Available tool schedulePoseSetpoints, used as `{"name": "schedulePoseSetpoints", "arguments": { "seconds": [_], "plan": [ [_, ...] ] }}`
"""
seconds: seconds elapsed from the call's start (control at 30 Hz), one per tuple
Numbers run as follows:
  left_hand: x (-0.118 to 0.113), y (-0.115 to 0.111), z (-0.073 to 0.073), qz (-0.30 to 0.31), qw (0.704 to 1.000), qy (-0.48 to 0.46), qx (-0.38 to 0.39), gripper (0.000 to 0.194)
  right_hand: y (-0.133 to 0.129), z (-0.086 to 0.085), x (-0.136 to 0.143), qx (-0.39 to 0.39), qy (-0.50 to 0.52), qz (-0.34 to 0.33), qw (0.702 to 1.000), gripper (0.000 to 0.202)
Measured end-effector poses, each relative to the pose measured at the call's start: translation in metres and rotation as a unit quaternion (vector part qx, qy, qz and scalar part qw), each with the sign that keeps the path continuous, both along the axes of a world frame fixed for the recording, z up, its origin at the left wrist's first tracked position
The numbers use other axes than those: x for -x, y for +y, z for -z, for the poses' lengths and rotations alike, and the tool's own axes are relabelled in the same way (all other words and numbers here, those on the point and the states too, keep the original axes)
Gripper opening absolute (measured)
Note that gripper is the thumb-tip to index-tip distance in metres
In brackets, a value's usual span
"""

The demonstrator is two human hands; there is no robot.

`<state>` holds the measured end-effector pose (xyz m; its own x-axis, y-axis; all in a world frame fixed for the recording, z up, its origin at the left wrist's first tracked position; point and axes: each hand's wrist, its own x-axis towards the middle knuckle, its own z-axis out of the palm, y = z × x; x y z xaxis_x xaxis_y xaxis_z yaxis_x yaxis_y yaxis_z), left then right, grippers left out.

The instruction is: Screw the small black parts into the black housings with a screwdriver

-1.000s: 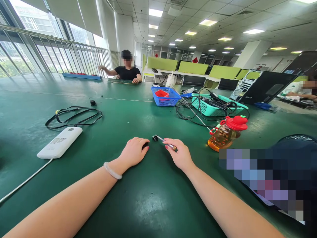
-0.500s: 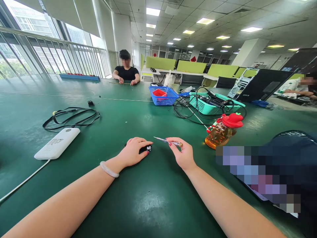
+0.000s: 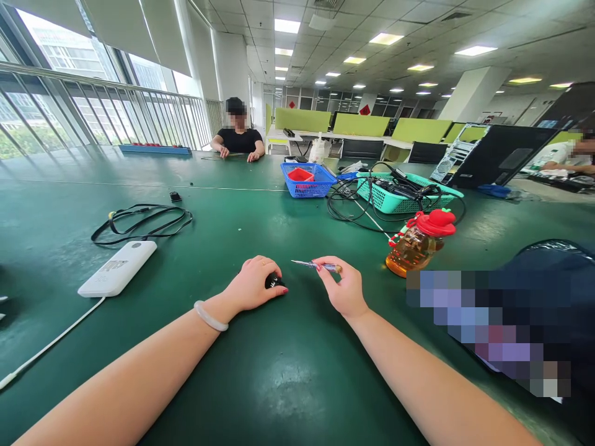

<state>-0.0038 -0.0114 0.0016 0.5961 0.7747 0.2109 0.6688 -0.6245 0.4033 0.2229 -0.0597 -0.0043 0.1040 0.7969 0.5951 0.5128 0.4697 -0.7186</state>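
Note:
My left hand [image 3: 255, 284] rests low over the green table [image 3: 288, 371], its fingers curled around a small black object [image 3: 273, 282] with white marks. Most of that object is hidden under the fingers, so its kind does not show. In my right hand [image 3: 343, 286] is a slim screwdriver [image 3: 329, 267] with a see-through handle, pinched between thumb and fingers. Its thin metal tip points left toward my left hand, a short gap away from the black object.
At left lie a white power bank [image 3: 118, 269] with a cable and a coiled black cord [image 3: 139, 224]. A drink bottle [image 3: 418, 244] stands right. Beyond are a blue basket [image 3: 309, 188] and a teal basket [image 3: 390, 201] of cables. A person [image 3: 238, 133] sits opposite.
The black object has turned in my left hand, showing a rounder end now. My left fingers have curled in more. My right hand holds the screwdriver almost still; the view has shifted slightly.

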Motion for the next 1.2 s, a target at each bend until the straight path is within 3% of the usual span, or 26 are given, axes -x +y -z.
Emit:
{"name": "schedulePoseSetpoints", "arguments": {
  "seconds": [0.17,0.37,0.47,0.57,0.73,0.9,1.03,1.2],
  "plan": [
    [0.000,-0.001,-0.001,-0.003,1.000,0.007,0.000,0.035,0.000,-0.001,0.000,0.000,0.007,0.004,1.000,0.017],
    [0.007,-0.005,-0.007,0.071,0.997,0.033,0.004,0.035,0.000,-0.002,0.000,-0.006,0.008,-0.004,1.000,0.015],
    [0.012,-0.003,-0.009,0.078,0.996,0.035,0.005,0.028,0.000,-0.003,0.000,-0.012,0.000,-0.012,1.000,0.016],
    [0.015,0.001,-0.005,0.046,0.998,0.046,-0.001,0.020,0.000,-0.003,0.000,-0.019,-0.014,-0.019,1.000,0.016],
    [0.006,-0.001,0.003,-0.038,0.994,0.095,-0.045,0.027,0.002,-0.003,0.001,-0.018,-0.016,-0.024,0.999,0.017],
    [0.000,-0.013,-0.001,-0.104,0.982,0.135,-0.085,0.028,0.001,-0.004,0.001,-0.018,-0.021,-0.025,0.999,0.017],
    [0.025,-0.029,-0.006,-0.137,0.976,0.162,-0.059,0.029,0.000,-0.003,0.000,-0.013,-0.027,-0.021,0.999,0.018],
    [0.099,-0.059,-0.003,-0.257,0.944,0.201,-0.057,0.035,0.000,-0.002,0.000,-0.007,-0.037,-0.032,0.999,0.017]
  ]
}}
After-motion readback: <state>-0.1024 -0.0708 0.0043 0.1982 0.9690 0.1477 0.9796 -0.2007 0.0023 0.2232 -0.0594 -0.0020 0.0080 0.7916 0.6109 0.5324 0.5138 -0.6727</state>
